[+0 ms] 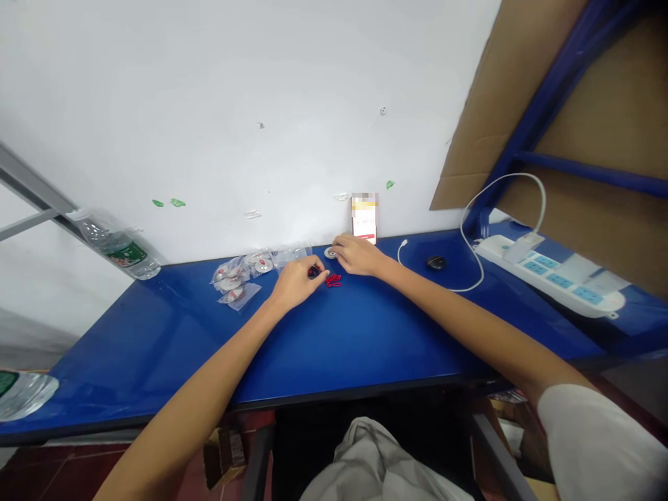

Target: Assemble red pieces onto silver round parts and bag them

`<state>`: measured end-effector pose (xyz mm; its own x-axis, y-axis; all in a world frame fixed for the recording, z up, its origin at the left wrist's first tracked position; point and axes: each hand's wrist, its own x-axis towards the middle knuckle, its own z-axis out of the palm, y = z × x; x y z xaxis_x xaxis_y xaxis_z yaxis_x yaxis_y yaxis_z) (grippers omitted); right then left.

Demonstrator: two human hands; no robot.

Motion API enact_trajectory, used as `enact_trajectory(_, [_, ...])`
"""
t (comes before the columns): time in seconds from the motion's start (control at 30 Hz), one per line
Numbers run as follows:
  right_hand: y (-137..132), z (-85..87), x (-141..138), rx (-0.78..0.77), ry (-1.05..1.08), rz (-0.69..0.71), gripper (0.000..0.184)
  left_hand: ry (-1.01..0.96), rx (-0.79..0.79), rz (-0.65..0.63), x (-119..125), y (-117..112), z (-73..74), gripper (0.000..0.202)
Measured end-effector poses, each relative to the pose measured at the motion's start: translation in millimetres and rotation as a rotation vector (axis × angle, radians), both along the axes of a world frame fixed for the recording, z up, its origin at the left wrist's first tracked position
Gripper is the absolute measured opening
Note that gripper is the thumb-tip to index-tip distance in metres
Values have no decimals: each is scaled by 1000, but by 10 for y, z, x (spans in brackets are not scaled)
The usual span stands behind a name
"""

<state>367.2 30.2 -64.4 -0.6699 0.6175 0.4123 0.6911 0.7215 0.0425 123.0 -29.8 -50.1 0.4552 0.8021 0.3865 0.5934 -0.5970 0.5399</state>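
Observation:
My left hand (296, 284) is curled near the middle of the blue table, its fingers closed around a small dark object (314, 272) that is mostly hidden. Just right of those fingertips lies a little pile of red cord loops (334, 280). My right hand (359, 255) reaches in from the other side, fingertips together on the edge of a pale round disc (328, 253) with a hole-like centre. Left of my left hand are several small clear bags (229, 278) with similar discs and red bits inside. A flat clear bag (292, 255) lies behind that hand.
A lit phone (364, 221) leans on the white wall behind my right hand. Further right are a black mouse (435, 262), a white cable (477, 268) and a power strip (553, 275). A water bottle (122, 247) leans at the left; another bottle (26, 394) is nearer.

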Motion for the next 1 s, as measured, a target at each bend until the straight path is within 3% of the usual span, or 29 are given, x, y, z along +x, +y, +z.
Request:
enact_trajectory(0.07, [-46,44,14,-37,74,1,34,-127,-120,63,13,9,9,17])
enact_trajectory(0.13, [-124,79,10,-101,171,12,32,-358,-367,81,44,23,-9,17])
enact_trajectory(0.23, [-304,105,-31,-205,362,67,27,-758,-715,13,92,37,-44,26])
enact_trajectory(0.3, [-435,101,-73,-250,483,90,24,-925,-803,-17,113,30,-46,32])
enact_trajectory(0.4, [-581,73,-133,-228,549,74,26,-1023,-834,-35,129,-7,-21,36])
enact_trajectory(0.53, [-639,33,-181,-124,444,80,21,-992,-854,-62,158,-63,-13,43])
enact_trajectory(0.77, [-591,27,-178,139,312,84,16,-791,-695,-67,225,-117,-110,55])
enact_trajectory(0.9, [-591,37,-171,170,241,103,16,-700,-642,-115,221,-113,-124,60])
enact_trajectory(1.0, [-616,39,-189,149,257,74,9,-535,-505,-126,194,-83,-114,53])
